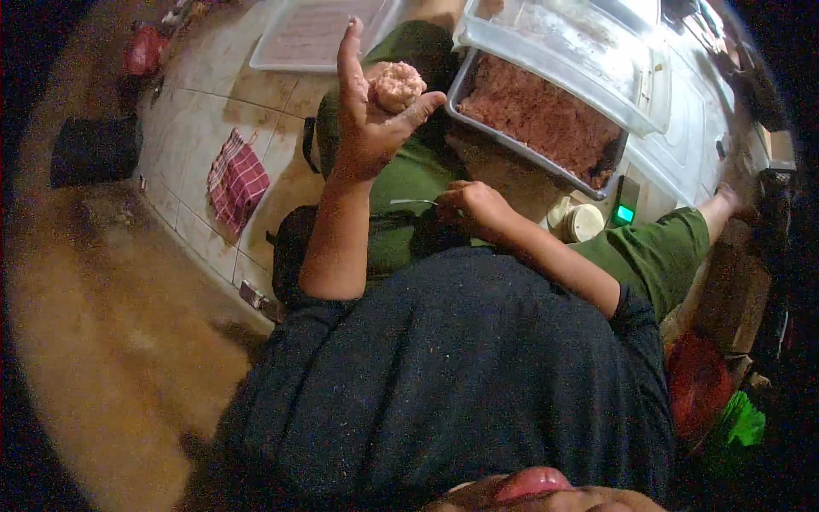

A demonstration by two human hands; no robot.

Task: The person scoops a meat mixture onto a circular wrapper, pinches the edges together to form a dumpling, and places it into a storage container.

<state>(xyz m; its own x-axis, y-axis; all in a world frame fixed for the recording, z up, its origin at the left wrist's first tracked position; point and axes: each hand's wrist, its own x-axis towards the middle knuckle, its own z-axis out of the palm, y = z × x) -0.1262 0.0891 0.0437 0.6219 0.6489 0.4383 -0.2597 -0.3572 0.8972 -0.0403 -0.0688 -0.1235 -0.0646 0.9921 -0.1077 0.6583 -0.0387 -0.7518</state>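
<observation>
My left hand (371,128) is raised, cradling a rough round lump of pale pink minced mixture (397,85) against the palm, one finger stretched upward. Below and to its right, my right hand (479,203) grips a thin metal utensil (409,201) over my green-clad lap. A grey rectangular tray (601,182) beyond that hand holds a wide bed of darker reddish mince (533,115). A clear plastic lid (554,43) overlaps its far edge. Near the tray stand a pale round container (585,222) and a small dark device with a green-lit screen (624,214).
A shallow translucent tray (311,34) lies at the back on pale tiles (179,171). A checked red cloth (235,175) is at left, with a black object (94,154) beyond. More translucent plastic (682,162) lies at right; green plastic (738,418) is at lower right.
</observation>
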